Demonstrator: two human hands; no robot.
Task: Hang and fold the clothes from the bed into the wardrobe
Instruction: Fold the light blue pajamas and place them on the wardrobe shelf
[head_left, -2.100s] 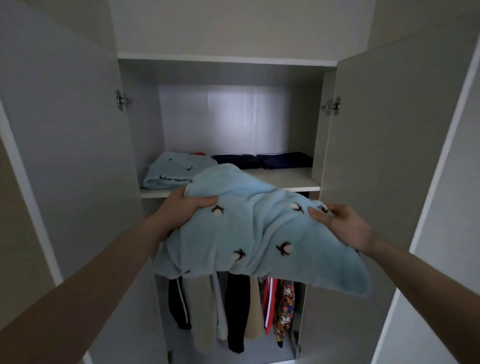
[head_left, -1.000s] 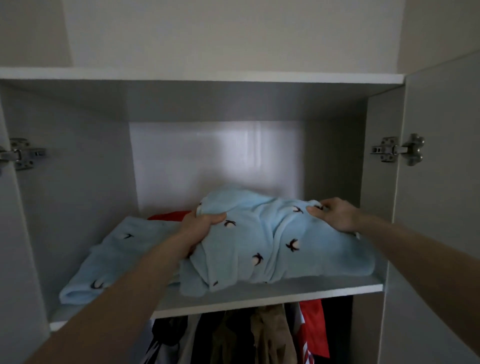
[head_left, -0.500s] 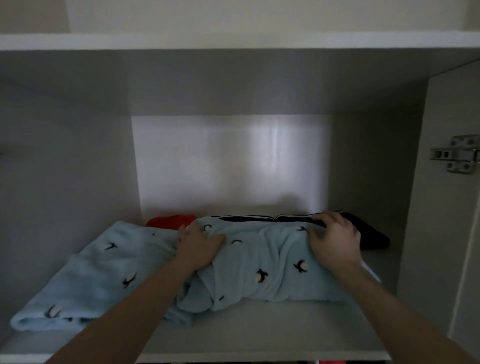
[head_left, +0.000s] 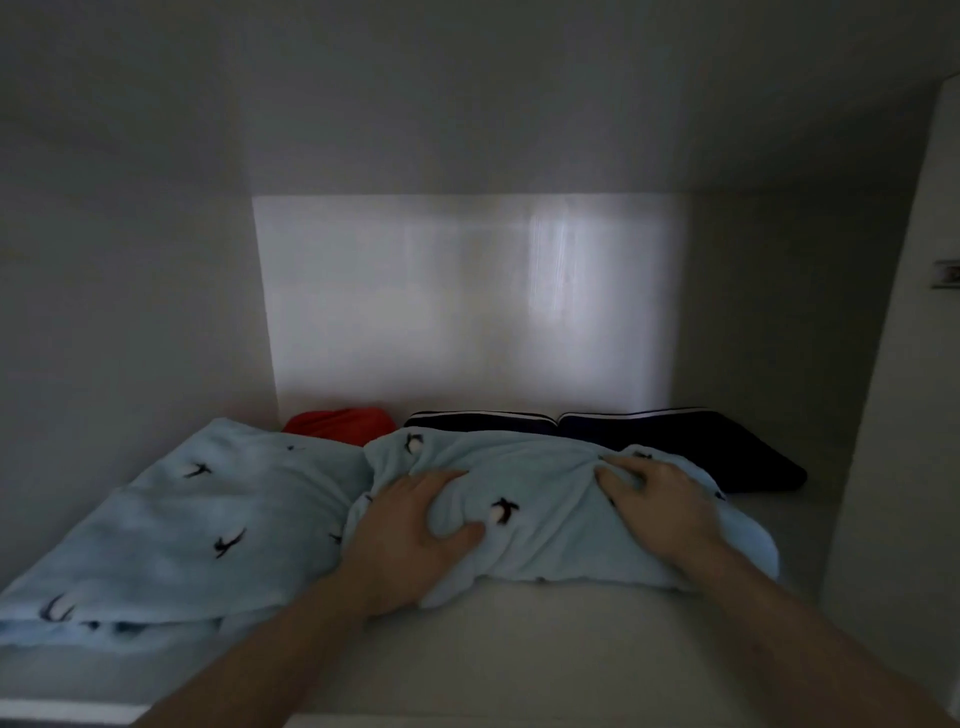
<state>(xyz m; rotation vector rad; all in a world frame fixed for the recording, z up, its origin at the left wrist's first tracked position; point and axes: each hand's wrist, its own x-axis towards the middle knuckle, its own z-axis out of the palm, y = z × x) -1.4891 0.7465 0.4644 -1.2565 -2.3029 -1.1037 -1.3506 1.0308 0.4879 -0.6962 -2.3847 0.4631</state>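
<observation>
Shelf (head_left: 519, 649) board, pale and smooth, lies bare nearest the wrists. Past it the left hand (head_left: 410, 535) clamps its fingers (head_left: 447, 475) and thumb on a bunched fold of the folded fleece garment (head_left: 550, 514), soft, light blue and bird-printed; the right hand (head_left: 654, 504) presses on it, fingers spread and slightly bent. Stowing looks nearly done; next, I judge, comes letting go and withdrawing without dragging it. Left of the fingers sits a matching fleece (head_left: 197, 525); beyond, red cloth (head_left: 337, 423) and dark folded clothes (head_left: 670, 441).
</observation>
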